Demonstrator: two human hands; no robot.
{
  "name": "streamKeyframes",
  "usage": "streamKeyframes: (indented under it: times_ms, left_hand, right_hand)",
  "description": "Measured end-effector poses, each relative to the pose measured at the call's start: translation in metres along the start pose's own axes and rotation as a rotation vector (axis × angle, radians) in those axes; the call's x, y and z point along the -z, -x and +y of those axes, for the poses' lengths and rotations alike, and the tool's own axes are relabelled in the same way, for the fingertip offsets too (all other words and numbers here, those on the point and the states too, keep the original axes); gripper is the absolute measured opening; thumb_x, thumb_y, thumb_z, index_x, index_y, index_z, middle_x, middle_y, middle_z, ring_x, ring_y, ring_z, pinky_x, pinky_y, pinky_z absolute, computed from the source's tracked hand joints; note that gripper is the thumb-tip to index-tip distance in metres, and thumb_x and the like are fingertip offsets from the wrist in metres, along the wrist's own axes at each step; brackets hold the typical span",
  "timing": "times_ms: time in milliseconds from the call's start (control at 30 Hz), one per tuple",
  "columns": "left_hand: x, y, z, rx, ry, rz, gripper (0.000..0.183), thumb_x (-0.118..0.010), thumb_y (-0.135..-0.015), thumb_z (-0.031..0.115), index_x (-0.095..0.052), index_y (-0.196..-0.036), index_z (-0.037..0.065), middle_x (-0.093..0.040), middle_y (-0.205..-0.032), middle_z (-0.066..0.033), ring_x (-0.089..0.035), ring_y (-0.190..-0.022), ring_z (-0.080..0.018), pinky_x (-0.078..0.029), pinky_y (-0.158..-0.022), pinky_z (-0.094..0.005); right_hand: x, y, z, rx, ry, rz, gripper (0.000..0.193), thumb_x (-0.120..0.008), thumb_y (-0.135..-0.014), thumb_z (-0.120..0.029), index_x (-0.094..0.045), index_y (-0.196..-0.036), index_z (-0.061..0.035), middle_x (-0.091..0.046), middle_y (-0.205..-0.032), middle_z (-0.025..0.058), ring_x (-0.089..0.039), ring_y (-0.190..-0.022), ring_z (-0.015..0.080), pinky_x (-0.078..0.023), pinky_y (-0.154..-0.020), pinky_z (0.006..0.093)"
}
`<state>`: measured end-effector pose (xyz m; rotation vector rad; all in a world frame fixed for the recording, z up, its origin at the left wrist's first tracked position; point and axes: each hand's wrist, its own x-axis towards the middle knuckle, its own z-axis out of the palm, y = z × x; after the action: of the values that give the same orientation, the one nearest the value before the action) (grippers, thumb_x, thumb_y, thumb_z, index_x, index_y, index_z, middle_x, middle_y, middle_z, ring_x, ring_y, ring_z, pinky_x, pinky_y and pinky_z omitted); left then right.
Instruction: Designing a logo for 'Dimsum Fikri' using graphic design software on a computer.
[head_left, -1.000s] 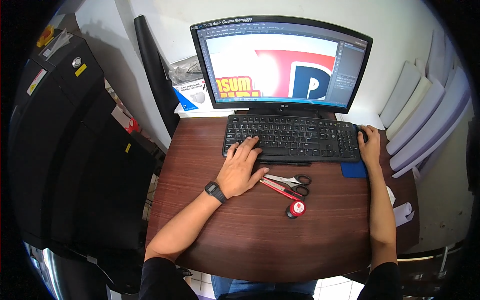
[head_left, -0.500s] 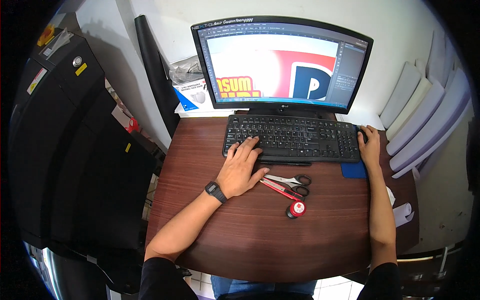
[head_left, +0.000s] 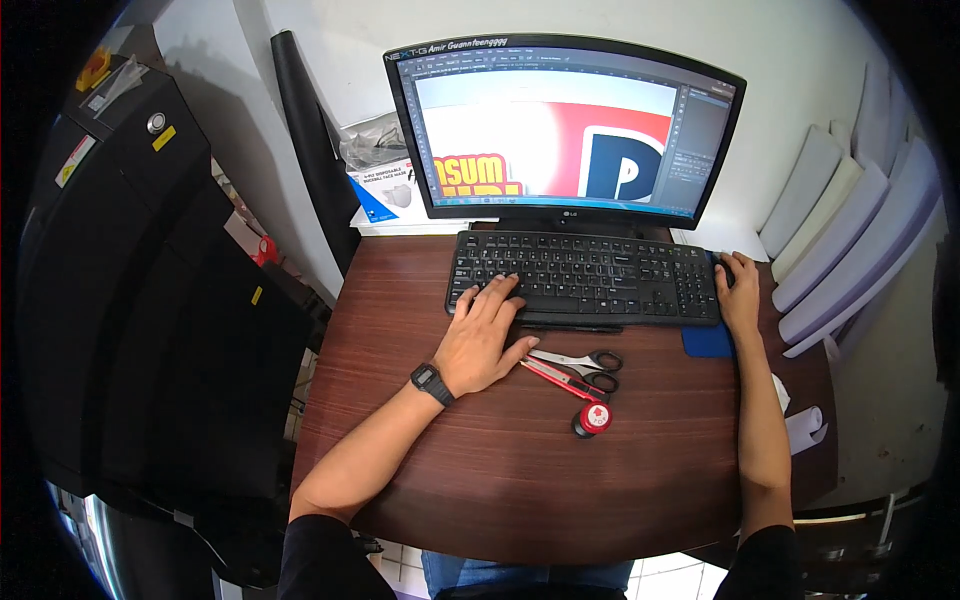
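My left hand [head_left: 472,347] rests with its fingers stretched over the left end of a black keyboard [head_left: 655,268]. Its thumb lies on the desk, close to the blade tips of black-handled scissors [head_left: 605,359] and to a red utility knife [head_left: 555,376]. At the right of the keyboard, my right hand [head_left: 739,295] curls over a dark computer mouse [head_left: 721,271], mostly hidden by the fingers. Beneath it a blue mouse pad [head_left: 707,341] shows. Behind the keyboard stands a monitor [head_left: 555,140] displaying an enlarged graphic in editing software.
A small round red and black object [head_left: 594,418] stands near the scissors on the brown desk [head_left: 520,480]. Back left is a face mask box [head_left: 390,195]. White rolls [head_left: 850,225] lean at the right wall. A large black machine [head_left: 170,320] stands left.
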<state>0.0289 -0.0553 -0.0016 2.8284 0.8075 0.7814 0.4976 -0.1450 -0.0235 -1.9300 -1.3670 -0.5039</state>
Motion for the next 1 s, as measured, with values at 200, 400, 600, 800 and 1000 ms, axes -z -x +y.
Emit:
streamKeyframes:
  times_ms: [200,400,600,800,1000]
  left_hand:
    - [0.0005,-0.0006,0.0012,0.002,-0.020,0.001,0.056,-0.067,-0.097,0.040,-0.056,-0.133,-0.002,-0.043,-0.154,-0.0211,-0.037,-0.147,-0.0363,-0.027,-0.119,-0.0546]
    - [-0.0004,0.0000,-0.0001,0.001,-0.013,0.002,0.056,-0.068,-0.096,0.039,-0.055,-0.134,-0.002,-0.042,-0.154,-0.0215,-0.037,-0.147,-0.0371,-0.026,-0.120,-0.0551]
    - [0.0001,-0.0006,0.0006,-0.003,-0.019,0.002,0.056,-0.067,-0.097,0.040,-0.057,-0.133,-0.002,-0.042,-0.154,-0.0213,-0.037,-0.148,-0.0363,-0.027,-0.120,-0.0545]
    - [-0.0002,0.0005,0.0000,-0.002,-0.016,0.003,0.057,-0.068,-0.097,0.040,-0.056,-0.133,-0.002,-0.042,-0.154,-0.0213,-0.037,-0.148,-0.0363,-0.027,-0.120,-0.0547]
    - [-0.0004,-0.0003,-0.0001,-0.007,-0.014,0.005,0.057,-0.067,-0.097,0.040,-0.055,-0.134,-0.002,-0.042,-0.154,-0.0211,-0.037,-0.148,-0.0365,-0.027,-0.119,-0.0548]
  right_hand:
    - [0.0032,-0.0004,-0.0052,-0.030,-0.002,-0.002,0.028,-0.068,-0.096,-0.015,-0.072,-0.122,-0.0044,-0.062,-0.130,0.0218,-0.058,-0.122,0.0394,-0.047,-0.105,0.0454]
    - [0.0040,-0.0012,-0.0051,-0.038,-0.018,-0.017,0.027,-0.068,-0.095,-0.015,-0.072,-0.119,-0.0041,-0.062,-0.128,0.0213,-0.059,-0.121,0.0391,-0.047,-0.105,0.0454]
    - [0.0024,-0.0003,-0.0028,-0.021,-0.006,0.001,0.027,-0.068,-0.095,-0.014,-0.072,-0.119,-0.0045,-0.063,-0.127,0.0209,-0.058,-0.121,0.0389,-0.047,-0.105,0.0452]
    - [0.0034,-0.0010,-0.0039,-0.023,-0.010,-0.013,0.027,-0.068,-0.095,-0.016,-0.072,-0.120,-0.0047,-0.063,-0.128,0.0205,-0.058,-0.121,0.0388,-0.047,-0.105,0.0450]
    - [0.0007,-0.0002,0.0007,-0.009,-0.002,0.004,0.027,-0.069,-0.095,-0.015,-0.072,-0.120,-0.0045,-0.063,-0.128,0.0197,-0.059,-0.120,0.0381,-0.047,-0.104,0.0447]
